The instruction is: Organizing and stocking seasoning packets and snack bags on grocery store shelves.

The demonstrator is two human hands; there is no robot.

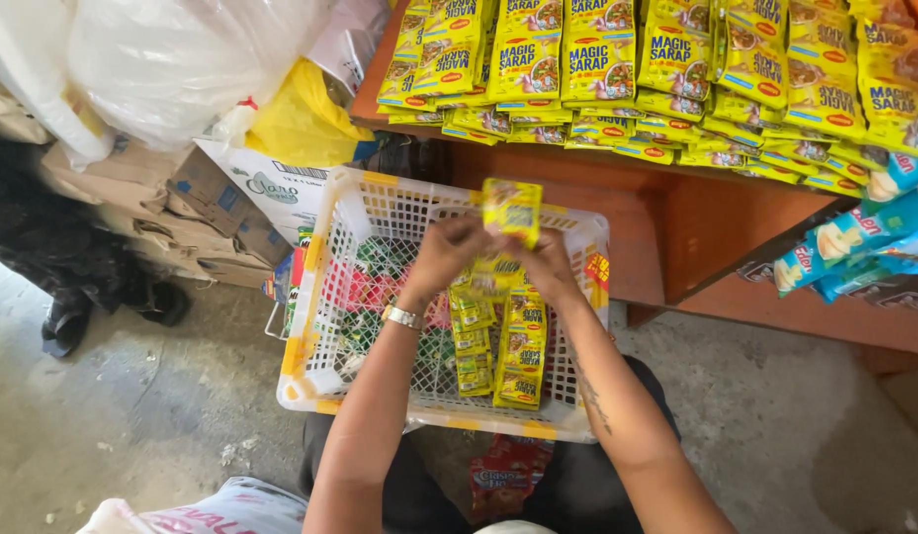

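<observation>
Hands first: my left hand (pixel 447 252) and right hand (pixel 546 265) are drawn close together over the middle of the basket (pixel 310 297), both pinched narrow on a strip of yellow sachets (pixel 498 326). The top sachet (pixel 512 208) stands up just above my fingertips, between the two hands, and from there the strip hangs down toward me in folded runs, its long axis running from the far rim of the basket back to the near rim. Neither hand is clearly nearer; the top sachet sits almost midway, a shade to the right-hand side, with my right fingers under its lower edge and my left fingers touching its left corner. I wear a watch (pixel 403 316) on my left wrist. The basket is white plastic lattice with yellow edging, resting across my knees, and under the strip it holds red and green packets (pixel 365 287) lying loose on its floor. Beyond the basket is a wooden table (pixel 676 208) whose top is covered with rows of more yellow sachets (pixel 676 69), and blue sachets (pixel 854 237) hang off its right end. To my left are cardboard boxes (pixel 162 198), a yellow bag (pixel 301 119) and clear plastic bags (pixel 172 49) piled on them. Bare concrete floor (pixel 132 396) lies below.
</observation>
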